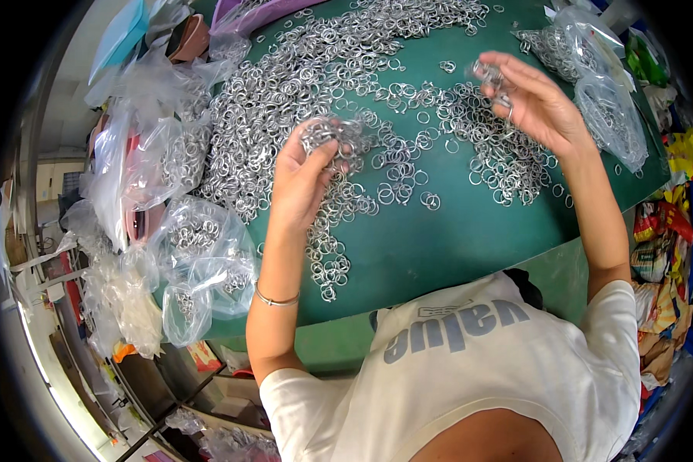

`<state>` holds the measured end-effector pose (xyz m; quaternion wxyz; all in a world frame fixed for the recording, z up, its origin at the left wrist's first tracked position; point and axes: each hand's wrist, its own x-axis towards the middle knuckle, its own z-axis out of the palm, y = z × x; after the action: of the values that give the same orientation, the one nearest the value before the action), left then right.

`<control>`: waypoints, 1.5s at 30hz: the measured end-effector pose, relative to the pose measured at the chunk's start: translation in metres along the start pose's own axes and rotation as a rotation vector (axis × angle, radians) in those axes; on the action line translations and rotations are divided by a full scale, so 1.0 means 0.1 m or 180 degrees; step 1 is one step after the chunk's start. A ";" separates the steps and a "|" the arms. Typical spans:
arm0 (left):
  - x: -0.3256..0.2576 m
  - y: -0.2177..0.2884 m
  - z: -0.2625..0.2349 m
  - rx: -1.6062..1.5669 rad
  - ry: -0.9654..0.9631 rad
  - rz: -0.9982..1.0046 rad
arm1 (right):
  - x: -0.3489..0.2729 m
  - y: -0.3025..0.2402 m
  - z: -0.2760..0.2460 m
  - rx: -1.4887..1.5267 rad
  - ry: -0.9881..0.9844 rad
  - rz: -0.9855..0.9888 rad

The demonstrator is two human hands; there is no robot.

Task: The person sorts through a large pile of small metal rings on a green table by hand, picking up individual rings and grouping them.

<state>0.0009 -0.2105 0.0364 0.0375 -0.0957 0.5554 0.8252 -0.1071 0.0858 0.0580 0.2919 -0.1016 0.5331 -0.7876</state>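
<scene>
My left hand (304, 173) is closed around a handful of silver metal rings (335, 137), thumb on top, held above the edge of the big ring heap. Over the right part of the table my right hand (535, 104) is raised with its fingers curved, and a few metal rings (494, 81), blurred by motion, hang at its fingertips. Below it lies a smaller pile of rings (497, 150). The large heap of rings (262, 115) covers the left and far part of the green table (439, 239). Loose rings (396, 165) are scattered between the two piles.
Clear plastic bags with rings (200, 246) lie along the table's left edge. More bagged rings (604, 108) sit at the far right. A purple tray (246, 17) stands at the back, near a light-blue container (122, 35). Colourful packages (662, 231) are stacked off the right edge.
</scene>
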 end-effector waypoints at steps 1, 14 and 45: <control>-0.03 0.06 0.01 0.0154 0.0045 0.0126 | 0.01 -0.02 0.04 -0.0251 -0.0030 -0.0267; 0.12 0.14 0.14 0.0719 0.0071 0.0904 | 0.28 0.90 0.67 -0.4873 -0.0885 -0.0990; -0.43 -0.41 -0.66 0.1424 0.0831 0.0404 | 0.35 0.48 0.59 -0.1412 -0.0046 0.0144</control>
<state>0.0571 -0.2538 -0.0159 -0.0660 -0.1557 0.7290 0.6633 -0.0910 0.0070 0.0343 0.2838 -0.1570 0.6933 -0.6436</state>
